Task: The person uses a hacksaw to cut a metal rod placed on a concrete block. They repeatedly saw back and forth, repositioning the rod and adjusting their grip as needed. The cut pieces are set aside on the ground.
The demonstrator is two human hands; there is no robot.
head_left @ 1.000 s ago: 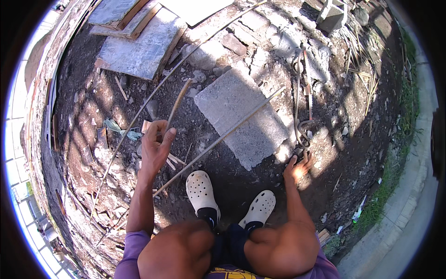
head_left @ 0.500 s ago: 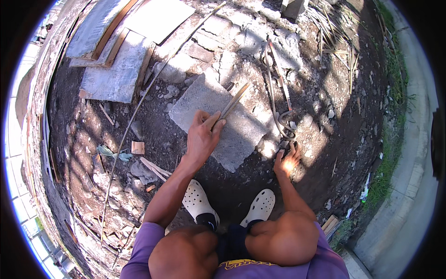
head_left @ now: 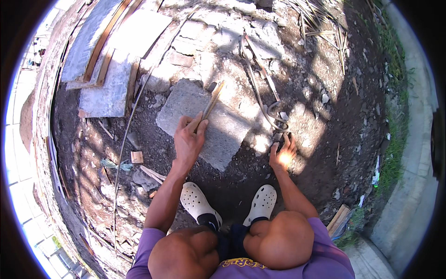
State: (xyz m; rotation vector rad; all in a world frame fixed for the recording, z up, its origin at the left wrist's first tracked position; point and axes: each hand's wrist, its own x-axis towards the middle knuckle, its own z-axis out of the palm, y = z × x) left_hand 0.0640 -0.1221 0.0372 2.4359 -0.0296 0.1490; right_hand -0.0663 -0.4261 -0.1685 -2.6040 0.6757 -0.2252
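My left hand (head_left: 189,136) grips a pale narrow stick (head_left: 213,97), apparently with a darker strip alongside, angled over a rough grey concrete slab (head_left: 213,143). My right hand (head_left: 283,152) is low at the right of the slab, fingers spread, fingertips on the rubble by a bent metal bar (head_left: 258,90) with a looped end; whether they touch the bar I cannot tell. A reddish, straighter bar (head_left: 272,83) lies beside it. My two white perforated clogs (head_left: 197,202) are just below.
Stacked weathered boards (head_left: 102,88) lie upper left, a long thin rod (head_left: 139,97) beside them. Broken concrete (head_left: 181,59) and dry sticks (head_left: 320,23) are at the top. Wood scraps (head_left: 137,157) lie left. Grass (head_left: 392,139) and a concrete kerb (head_left: 409,172) edge the right.
My left hand has swung right over the slab with the stick. The longer stick that lay across the slab no longer lies there. The view has shifted, and my right hand stays low.
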